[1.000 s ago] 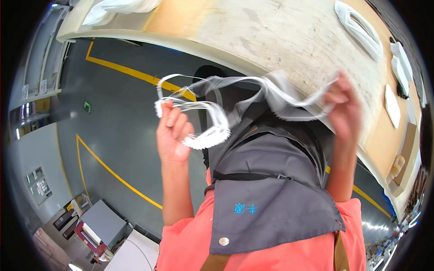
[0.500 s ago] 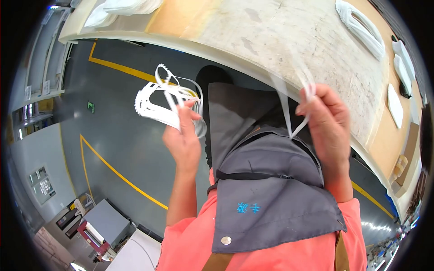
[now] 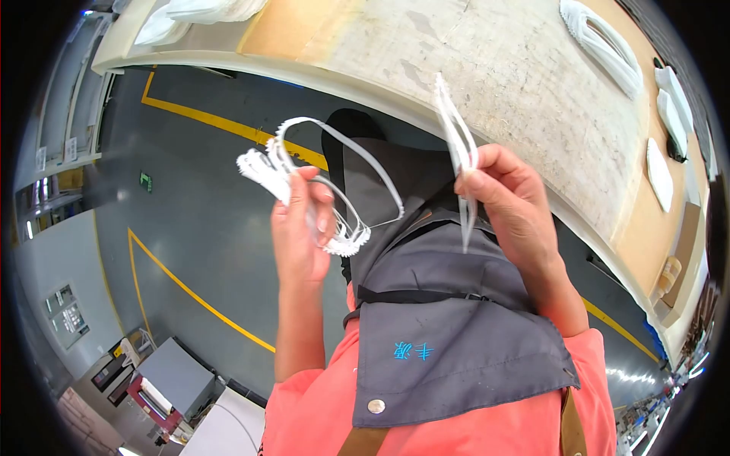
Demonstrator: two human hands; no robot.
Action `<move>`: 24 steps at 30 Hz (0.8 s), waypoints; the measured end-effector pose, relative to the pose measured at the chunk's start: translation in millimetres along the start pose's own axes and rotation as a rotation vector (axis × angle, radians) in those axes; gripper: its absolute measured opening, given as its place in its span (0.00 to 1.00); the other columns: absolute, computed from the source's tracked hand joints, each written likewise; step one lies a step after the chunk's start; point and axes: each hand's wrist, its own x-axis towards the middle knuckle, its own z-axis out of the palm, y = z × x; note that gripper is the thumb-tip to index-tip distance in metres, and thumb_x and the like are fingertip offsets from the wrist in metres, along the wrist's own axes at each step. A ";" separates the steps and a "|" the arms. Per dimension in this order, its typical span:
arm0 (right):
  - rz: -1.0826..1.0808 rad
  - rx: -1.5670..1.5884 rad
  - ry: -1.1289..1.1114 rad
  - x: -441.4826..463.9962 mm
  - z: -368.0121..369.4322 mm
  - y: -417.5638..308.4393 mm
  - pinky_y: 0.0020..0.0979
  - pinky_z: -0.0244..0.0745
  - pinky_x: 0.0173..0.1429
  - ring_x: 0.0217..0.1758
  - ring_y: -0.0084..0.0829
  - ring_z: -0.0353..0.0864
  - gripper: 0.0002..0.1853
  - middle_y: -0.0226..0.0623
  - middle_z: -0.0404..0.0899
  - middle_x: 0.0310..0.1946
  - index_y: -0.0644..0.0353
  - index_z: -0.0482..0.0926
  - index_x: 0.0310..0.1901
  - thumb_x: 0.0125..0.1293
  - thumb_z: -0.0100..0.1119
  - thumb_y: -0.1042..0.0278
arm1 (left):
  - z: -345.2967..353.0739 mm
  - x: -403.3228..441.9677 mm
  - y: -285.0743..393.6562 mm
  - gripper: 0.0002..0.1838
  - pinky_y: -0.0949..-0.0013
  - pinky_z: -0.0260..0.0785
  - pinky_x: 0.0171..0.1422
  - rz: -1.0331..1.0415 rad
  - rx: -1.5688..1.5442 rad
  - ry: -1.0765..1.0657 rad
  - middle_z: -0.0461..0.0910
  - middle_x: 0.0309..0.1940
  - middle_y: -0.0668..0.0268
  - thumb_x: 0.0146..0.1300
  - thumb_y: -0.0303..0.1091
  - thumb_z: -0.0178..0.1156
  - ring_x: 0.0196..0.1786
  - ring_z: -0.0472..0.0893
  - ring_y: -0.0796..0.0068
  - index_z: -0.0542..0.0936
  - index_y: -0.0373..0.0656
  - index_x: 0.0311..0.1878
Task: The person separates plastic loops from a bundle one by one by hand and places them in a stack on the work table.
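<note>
My left hand [image 3: 300, 235] is closed around a bundle of thin white looped strips [image 3: 262, 171] with toothed edges. One loop of the bundle arches out to the right, over my apron [image 3: 449, 327]. A single white looped strip [image 3: 452, 125] is pinched between the thumb and fingers of my right hand [image 3: 511, 199]. It stands lengthwise near the table edge, its lower end hanging in front of the apron. The two hands are apart, and the strips' exact material cannot be made out.
A worn table [image 3: 487, 68] curves across the front and right. On it lie a white looped bundle [image 3: 604, 49], a flat white piece [image 3: 660, 175] and a white stack [image 3: 205, 9]. Grey floor [image 3: 205, 190] with yellow lines shows at left; a grey machine [image 3: 175, 372] stands lower left.
My right hand has moved left, and its strip now stands upright, clear of the table top. The bundle in my left hand has turned and one loop has swung out to the right.
</note>
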 end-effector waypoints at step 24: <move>0.161 -0.104 -0.110 7.0 10.1 31.2 0.19 0.68 0.39 0.33 0.13 0.72 0.09 0.26 0.79 0.31 0.64 0.79 0.37 0.67 0.58 0.65 | 40.4 -17.8 -39.6 0.15 0.83 0.48 0.20 -0.192 0.154 -0.163 0.76 0.24 0.75 0.63 0.30 0.62 0.19 0.61 0.93 0.80 0.32 0.50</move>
